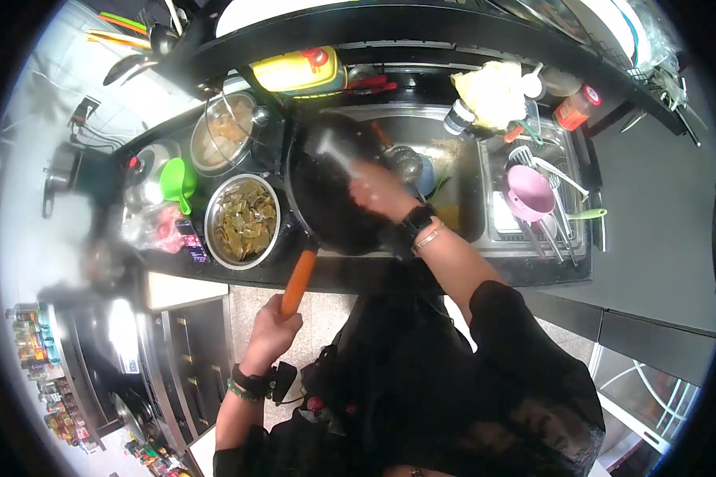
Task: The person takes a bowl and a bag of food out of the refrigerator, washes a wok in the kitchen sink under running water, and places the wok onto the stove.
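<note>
My left hand (277, 327) is wrapped round the orange handle (299, 285) of a black wok (326, 199). The wok is tilted over the left part of the sink (465, 187), its inside towards me. Inside it, my right hand (378, 192) reaches in with curled fingers against the dark surface, somewhat blurred. Whatever those fingers hold is too hidden to name. A pale glossy streak shows on the wok just above them. Left of the wok stands a metal bowl (274, 238) of green-brown leafy pieces.
Another bowl (197, 159) with pale food and a green scoop (177, 181) stand on the left counter. A phone (192, 241) lies by the front edge. At right, a drying rack holds a pink strainer (530, 193) and utensils. A shelf (422, 33) overhangs the sink.
</note>
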The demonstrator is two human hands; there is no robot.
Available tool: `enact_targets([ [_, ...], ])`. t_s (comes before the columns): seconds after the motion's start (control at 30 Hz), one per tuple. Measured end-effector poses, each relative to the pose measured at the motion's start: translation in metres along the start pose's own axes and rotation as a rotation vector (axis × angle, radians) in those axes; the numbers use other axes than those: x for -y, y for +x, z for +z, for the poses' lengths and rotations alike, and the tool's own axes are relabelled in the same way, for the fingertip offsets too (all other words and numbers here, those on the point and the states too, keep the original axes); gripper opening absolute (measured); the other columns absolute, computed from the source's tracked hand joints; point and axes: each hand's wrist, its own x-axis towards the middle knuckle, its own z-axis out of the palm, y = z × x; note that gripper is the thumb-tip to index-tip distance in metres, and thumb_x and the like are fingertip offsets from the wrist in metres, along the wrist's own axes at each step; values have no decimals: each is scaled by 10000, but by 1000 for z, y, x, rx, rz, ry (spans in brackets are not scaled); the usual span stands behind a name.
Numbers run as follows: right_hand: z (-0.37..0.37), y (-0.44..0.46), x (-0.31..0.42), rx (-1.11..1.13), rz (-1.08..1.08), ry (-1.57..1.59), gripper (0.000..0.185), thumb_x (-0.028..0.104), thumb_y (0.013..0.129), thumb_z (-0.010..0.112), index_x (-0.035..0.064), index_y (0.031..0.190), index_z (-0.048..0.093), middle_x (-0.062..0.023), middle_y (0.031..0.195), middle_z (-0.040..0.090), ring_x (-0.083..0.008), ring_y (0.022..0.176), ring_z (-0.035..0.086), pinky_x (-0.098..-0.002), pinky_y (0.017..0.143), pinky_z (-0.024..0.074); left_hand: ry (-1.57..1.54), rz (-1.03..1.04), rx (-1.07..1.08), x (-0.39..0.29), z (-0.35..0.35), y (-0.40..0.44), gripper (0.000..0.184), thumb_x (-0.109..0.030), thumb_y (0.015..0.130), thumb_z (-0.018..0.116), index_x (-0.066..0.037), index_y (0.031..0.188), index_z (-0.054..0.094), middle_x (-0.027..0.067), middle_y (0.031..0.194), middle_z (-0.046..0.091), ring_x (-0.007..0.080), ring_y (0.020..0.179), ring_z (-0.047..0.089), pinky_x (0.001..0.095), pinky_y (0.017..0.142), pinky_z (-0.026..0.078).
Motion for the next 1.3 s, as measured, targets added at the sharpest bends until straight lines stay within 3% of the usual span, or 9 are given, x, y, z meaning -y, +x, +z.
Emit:
enact_targets([
  [0.17, 13, -43, -26, 310, 37, -441, 197, 270, 936, 521, 96, 1011, 575, -14, 585, 450, -97, 502, 431, -257, 443, 334, -45, 12, 8, 19, 4, 11, 341, -119, 766, 603, 35, 1068, 559, 160, 835, 631, 249, 778, 619, 348, 718, 480],
  [0.27, -51, -27, -70, 349, -797, -1268, 325, 233, 942, 497, 91, 1219, 591, -15, 596, 478, -83, 524, 445, -247, 469, 345, -66, 53, -1, 35, 8, 14, 339, -120, 761, 602, 36, 1060, 564, 167, 841, 634, 248, 800, 626, 352, 729, 484],
  [0.4, -49, -28, -43, 411, -567, -1429, 403, 198, 933, 497, 98, 1322, 516, -16, 655, 529, -83, 575, 475, -254, 524, 389, -56, 1, 22, 22, 4, 10, 342, -118, 761, 601, 36, 1064, 565, 163, 838, 631, 241, 789, 622, 349, 721, 483],
  [0.6, -17, 14, -47, -96, -780, -1481, 335, 167, 899, 488, 61, 1195, 602, -188, 783, 671, -287, 666, 660, -405, 610, 499, -72, -34, 19, 15, 7, 7, 350, -114, 763, 599, 41, 1076, 570, 151, 813, 622, 225, 757, 609, 340, 702, 479],
  [0.7, -73, 11, -47, -399, -417, -1979, 244, 135, 851, 497, 29, 1053, 584, -209, 847, 660, -369, 811, 653, -461, 702, 528, -79, -33, 10, 19, 9, 4, 339, -117, 763, 602, 38, 1063, 572, 159, 815, 626, 239, 759, 614, 346, 703, 481],
  [0.83, -54, -68, -55, 35, -256, -2027, 335, 120, 851, 489, 9, 1161, 548, -202, 877, 659, -394, 812, 641, -452, 708, 521, 15, 19, -1, 17, 14, 5, 298, -121, 761, 605, 34, 1014, 572, 183, 796, 617, 268, 749, 620, 363, 691, 483],
  [0.9, -35, -70, -71, 191, -595, -1825, 384, 93, 831, 491, -6, 1200, 524, -207, 877, 656, -390, 811, 638, -459, 701, 515, -53, 11, -10, 25, 16, 8, 273, -123, 759, 604, 36, 978, 569, 184, 774, 608, 283, 737, 617, 371, 681, 480],
  [1.1, -43, -6, -50, -233, -417, -1925, 299, 112, 835, 489, -34, 1085, 566, -289, 904, 630, -397, 840, 638, -492, 702, 510, 61, 61, -30, 23, 22, 3, 285, -120, 758, 593, 41, 992, 565, 184, 779, 613, 269, 736, 623, 372, 678, 479],
  [1.3, -37, -66, -72, 102, -347, -1867, 420, 117, 856, 448, -12, 1249, 518, -268, 934, 640, -411, 891, 627, -499, 757, 506, -29, 54, -11, 31, 25, 6, 318, -128, 769, 586, 42, 1037, 566, 183, 796, 624, 281, 742, 629, 373, 690, 486],
])
